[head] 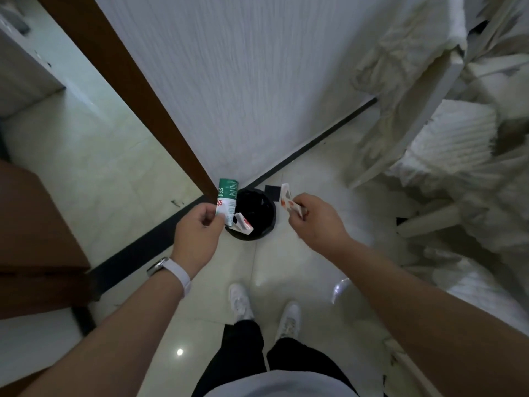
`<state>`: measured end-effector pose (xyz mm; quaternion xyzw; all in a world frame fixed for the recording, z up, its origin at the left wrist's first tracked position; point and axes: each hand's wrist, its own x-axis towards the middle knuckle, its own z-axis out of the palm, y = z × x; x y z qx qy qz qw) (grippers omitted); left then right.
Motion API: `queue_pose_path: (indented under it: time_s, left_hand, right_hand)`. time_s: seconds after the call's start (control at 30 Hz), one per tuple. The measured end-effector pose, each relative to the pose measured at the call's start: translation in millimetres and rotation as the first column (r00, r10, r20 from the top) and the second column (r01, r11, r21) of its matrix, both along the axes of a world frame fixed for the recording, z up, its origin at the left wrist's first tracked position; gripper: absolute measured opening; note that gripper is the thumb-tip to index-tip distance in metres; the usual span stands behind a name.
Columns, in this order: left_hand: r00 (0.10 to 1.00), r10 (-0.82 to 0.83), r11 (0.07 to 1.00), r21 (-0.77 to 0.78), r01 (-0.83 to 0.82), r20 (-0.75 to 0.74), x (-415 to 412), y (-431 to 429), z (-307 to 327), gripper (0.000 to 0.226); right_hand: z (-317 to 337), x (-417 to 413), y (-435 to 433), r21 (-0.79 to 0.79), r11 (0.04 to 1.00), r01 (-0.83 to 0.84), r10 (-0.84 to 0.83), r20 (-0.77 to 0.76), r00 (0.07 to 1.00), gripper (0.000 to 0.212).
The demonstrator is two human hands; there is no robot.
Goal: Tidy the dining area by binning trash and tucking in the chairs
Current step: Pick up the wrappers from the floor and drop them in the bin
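A small round black bin [264, 224] stands on the floor in the corner by the wall. Inside it lies a white and red wrapper [243, 223]. My left hand [197, 227] pinches a green and white carton [227, 200] by its lower edge, just over the bin's left rim. My right hand [312, 214] is closed on a crumpled white and orange wrapper [289, 200], held just right of the bin. My two white shoes show below, on the tiles.
A brown door frame [137, 90] runs down to the bin's left. A white wall with a dark skirting [315, 141] is behind it. White-draped chairs [446, 144] and a covered table crowd the right. A brown cabinet [34, 233] stands at left.
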<state>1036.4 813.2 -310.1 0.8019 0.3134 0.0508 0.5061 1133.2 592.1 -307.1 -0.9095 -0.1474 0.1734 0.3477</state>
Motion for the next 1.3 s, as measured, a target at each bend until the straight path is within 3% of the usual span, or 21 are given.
queue_pose_path:
  time_s: [0.43,0.63,0.8,1.3]
  left_hand:
    - [0.976,-0.139,0.99,-0.057,0.132,-0.169,68.8,74.3,-77.6,0.002]
    - [0.96,-0.175,0.983,-0.092,0.159,-0.218,121.6,98.8,-139.8,0.021]
    - [0.937,-0.209,0.978,-0.057,0.201,-0.279,150.0,104.2,-218.4,0.007]
    - [0.859,-0.147,0.981,0.037,0.188,-0.49,157.6,96.2,-473.0,0.016]
  right_hand:
    - [-61.9,53.4,72.8,-0.116,0.993,0.033,-0.044,-0.098,0.994,0.005]
    - [-128.1,103.7,113.4,-0.118,0.993,0.029,-0.041,-0.098,0.994,0.009]
    - [-206.0,118.8,120.8,-0.136,0.99,0.038,-0.059,-0.156,0.986,0.008]
    - [-483.4,135.0,138.5,-0.134,0.97,-0.201,0.171,-0.21,0.963,0.006]
